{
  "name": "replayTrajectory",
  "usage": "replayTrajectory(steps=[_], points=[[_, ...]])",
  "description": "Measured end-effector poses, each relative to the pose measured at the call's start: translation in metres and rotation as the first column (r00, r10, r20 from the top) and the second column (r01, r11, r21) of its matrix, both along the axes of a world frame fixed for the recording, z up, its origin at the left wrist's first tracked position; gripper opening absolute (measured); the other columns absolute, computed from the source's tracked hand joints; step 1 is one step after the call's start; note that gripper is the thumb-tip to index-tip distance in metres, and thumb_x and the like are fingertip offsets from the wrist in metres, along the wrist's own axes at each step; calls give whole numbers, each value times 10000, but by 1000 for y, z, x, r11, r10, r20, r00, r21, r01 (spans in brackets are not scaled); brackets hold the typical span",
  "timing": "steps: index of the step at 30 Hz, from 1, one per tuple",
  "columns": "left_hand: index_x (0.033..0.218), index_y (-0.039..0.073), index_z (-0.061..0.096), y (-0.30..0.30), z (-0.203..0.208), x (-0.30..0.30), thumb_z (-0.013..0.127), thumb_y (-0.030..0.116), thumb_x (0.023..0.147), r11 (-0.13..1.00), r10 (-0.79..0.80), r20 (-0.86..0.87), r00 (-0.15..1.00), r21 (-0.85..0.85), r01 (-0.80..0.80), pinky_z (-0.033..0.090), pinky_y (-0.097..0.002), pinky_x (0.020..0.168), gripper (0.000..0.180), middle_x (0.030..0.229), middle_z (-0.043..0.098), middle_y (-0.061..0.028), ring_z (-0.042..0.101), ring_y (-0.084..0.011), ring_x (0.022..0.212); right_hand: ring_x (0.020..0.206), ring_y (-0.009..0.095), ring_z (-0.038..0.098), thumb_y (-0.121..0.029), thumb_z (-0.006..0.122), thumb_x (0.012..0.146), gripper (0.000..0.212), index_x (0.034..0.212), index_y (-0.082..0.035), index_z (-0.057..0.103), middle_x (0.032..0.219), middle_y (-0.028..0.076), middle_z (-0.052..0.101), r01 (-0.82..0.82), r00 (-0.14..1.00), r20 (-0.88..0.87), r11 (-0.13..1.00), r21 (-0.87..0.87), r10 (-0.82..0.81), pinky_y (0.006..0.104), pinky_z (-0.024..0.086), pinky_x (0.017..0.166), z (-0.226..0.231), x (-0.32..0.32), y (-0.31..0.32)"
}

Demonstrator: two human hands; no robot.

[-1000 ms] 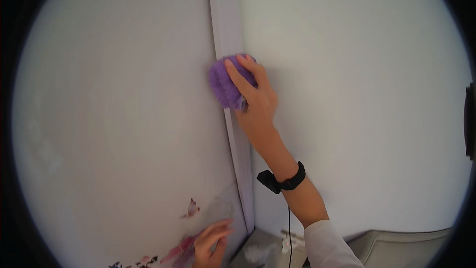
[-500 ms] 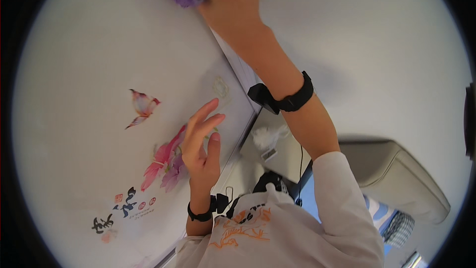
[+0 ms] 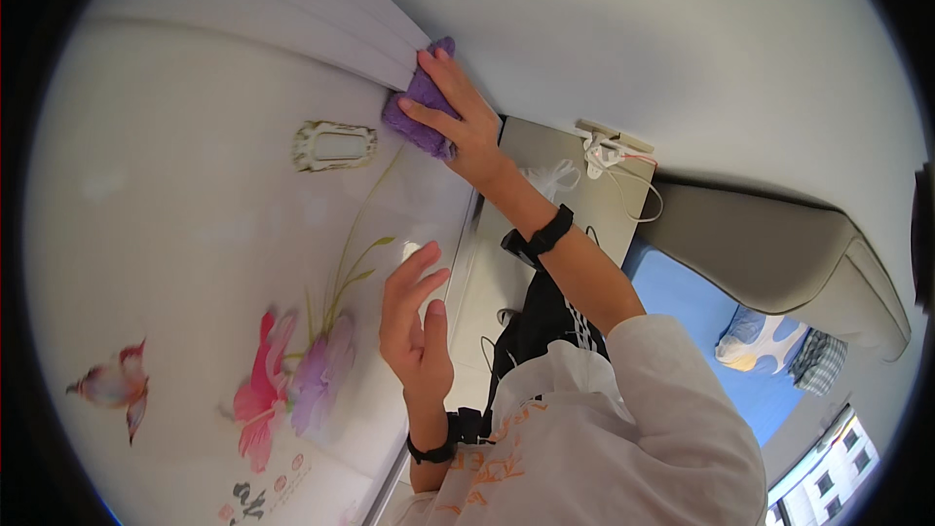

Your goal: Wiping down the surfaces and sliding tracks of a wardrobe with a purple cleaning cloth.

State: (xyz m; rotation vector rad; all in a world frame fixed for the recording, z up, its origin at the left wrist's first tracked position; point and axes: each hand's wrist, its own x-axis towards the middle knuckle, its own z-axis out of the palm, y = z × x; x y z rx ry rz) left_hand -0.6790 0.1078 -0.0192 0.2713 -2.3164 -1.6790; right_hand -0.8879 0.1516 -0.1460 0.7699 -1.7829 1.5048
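A fluffy purple cleaning cloth (image 3: pixel 417 115) lies under my right hand (image 3: pixel 462 124), whose fingers are bent over it. The hand presses it against the ridged white trim (image 3: pixel 365 44) at the corner beside the wall. My left hand (image 3: pixel 417 326) holds nothing; its fingers are apart and slightly curled in front of the glossy white panel (image 3: pixel 195 263). On that panel are printed a pink flower (image 3: pixel 258 394), a purple flower (image 3: pixel 324 375) and a butterfly (image 3: pixel 117 388). A pale ornate frame-shaped handle (image 3: pixel 334 146) sits left of the cloth.
Beyond my right forearm stands a light cabinet (image 3: pixel 541 141) with a white power strip, cables (image 3: pixel 609 156) and a clear plastic bag (image 3: pixel 553 178). A grey padded headboard (image 3: pixel 750 234) and a bed with blue bedding (image 3: pixel 682 302) are at the right. The plain wall (image 3: pixel 623 29) rises behind.
My right hand has brought the purple cloth from the upper edge of the view down to the trim corner. The view has shifted, showing more of the bed and cabinet. My left hand stays open.
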Motion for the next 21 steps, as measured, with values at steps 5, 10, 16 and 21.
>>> replayTrajectory(steps=[5,10,16,21], points=[[1126,-30,598,5,-44,6,454,-20,895,998,-61,94,994,-16,62,502,-406,906,272,1283,519,-228,533,-311,1175,1284,366,452,104,608,702,491,1119,-148,662,1390,172,476,-15,965,262,996,87,-8,369,469,986,-115,19,9],[1085,-16,616,15,-62,16,477,-41,880,996,-47,193,980,83,31,415,-391,997,250,1270,541,-202,517,-297,1190,1189,376,524,106,574,691,559,1205,-113,586,1345,190,501,31,570,815,989,-143,100,376,483,943,-189,62,27],[1096,9,616,13,-78,33,490,-14,899,993,-72,356,932,116,33,453,-365,948,234,1269,548,-175,519,-288,1186,911,361,589,33,615,642,681,1300,-60,469,1153,154,498,167,745,651,985,31,-147,426,511,761,10,31,8],[1079,-12,613,4,-94,39,457,-40,896,999,18,278,960,41,-31,452,-381,955,242,1289,517,-199,496,-290,1209,823,346,593,39,616,631,679,1291,-11,466,1143,156,459,264,728,629,958,109,-273,435,511,680,8,15,-17]])
